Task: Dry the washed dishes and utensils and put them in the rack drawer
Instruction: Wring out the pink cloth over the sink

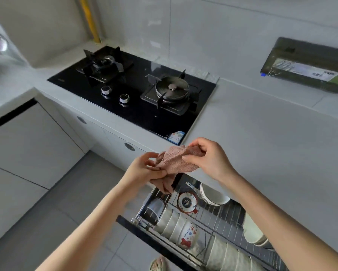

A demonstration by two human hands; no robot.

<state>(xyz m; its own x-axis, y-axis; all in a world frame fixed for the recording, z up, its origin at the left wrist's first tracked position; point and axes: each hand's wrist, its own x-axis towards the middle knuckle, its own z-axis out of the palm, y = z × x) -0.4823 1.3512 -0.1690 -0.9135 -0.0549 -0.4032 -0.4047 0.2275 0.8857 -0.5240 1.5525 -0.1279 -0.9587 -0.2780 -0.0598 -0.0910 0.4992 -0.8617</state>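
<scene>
At the centre of the frame a pink cloth (pixel 176 161) is held between both hands, above the open rack drawer (pixel 137 227). Its lower left edge is pinched between the thumb and fingertips of the left hand (pixel 144 169), while its upper right end is gripped in the curled fingers of the right hand (pixel 209 161). The cloth is bunched between the two, and a fold hangs below the left hand over the drawer's far left corner. In the drawer, at the lower right of the frame, dishes are stood in a wire rack. A row of white bowls (pixel 170 223) is set on edge, ended by a bear-printed bowl (pixel 189 234) whose lettering is too blurred to be read. A red-rimmed bowl (pixel 185 202) with a dark round emblem is stood beside a stack of white bowls (pixel 213 196), and an upturned glass (pixel 154 208) is seen at the left. Beyond the hands lies the grey counter (pixel 262 124). A black gas hob (pixel 133 106) is set into it, with a blue-and-white sticker (pixel 176 136) at its near corner, its print illegible. At the upper right a dark wrapped package (pixel 309 69) is laid against the wall, its label blurred.
</scene>
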